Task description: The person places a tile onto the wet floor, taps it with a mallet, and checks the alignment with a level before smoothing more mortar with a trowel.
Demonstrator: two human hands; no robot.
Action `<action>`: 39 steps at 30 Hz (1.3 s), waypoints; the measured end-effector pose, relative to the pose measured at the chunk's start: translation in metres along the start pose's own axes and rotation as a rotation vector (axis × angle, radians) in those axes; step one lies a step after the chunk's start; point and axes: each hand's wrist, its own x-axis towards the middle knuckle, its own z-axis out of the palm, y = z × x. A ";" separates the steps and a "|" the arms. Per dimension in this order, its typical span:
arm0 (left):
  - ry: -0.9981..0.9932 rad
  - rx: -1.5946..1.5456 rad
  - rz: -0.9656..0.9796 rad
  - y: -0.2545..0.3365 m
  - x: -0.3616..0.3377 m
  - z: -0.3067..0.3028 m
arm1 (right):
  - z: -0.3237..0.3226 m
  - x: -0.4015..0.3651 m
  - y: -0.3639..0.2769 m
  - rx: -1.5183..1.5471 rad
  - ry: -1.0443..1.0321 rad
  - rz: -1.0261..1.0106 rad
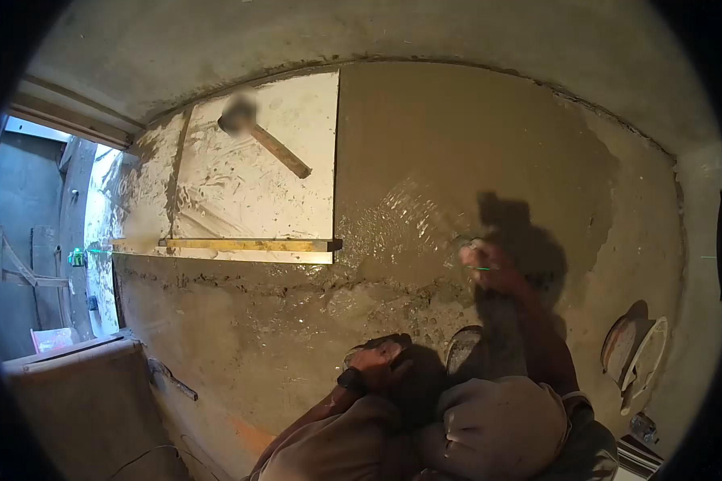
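Observation:
My right hand [491, 266] is low over the wet grey mortar [457, 136], its fingers curled closed. Blur and shadow hide what they hold. Glistening streaks curve through the mortar left of it. My left hand [379, 361], with a dark band at the wrist, is beside my knee, close to a dark shoe. Its fingers look partly spread and nothing shows in them. Ahead to the left, a mortar-smeared white tile [257, 192] carries a mallet [279, 150] with a wooden handle and dark, blurred head. Along the tile's near edge lies a yellow spirit level [249, 244].
Walls border the floor at the back and right. Another smeared tile [148, 180] adjoins on the left, near a doorway. A green light [75, 256] shines there. A pale-rimmed object [646, 365] stands at right; a dark tool [172, 379] lies at lower left.

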 end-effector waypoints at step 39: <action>0.077 0.146 0.028 -0.006 0.011 0.018 | -0.140 -0.094 0.049 0.498 0.941 -0.013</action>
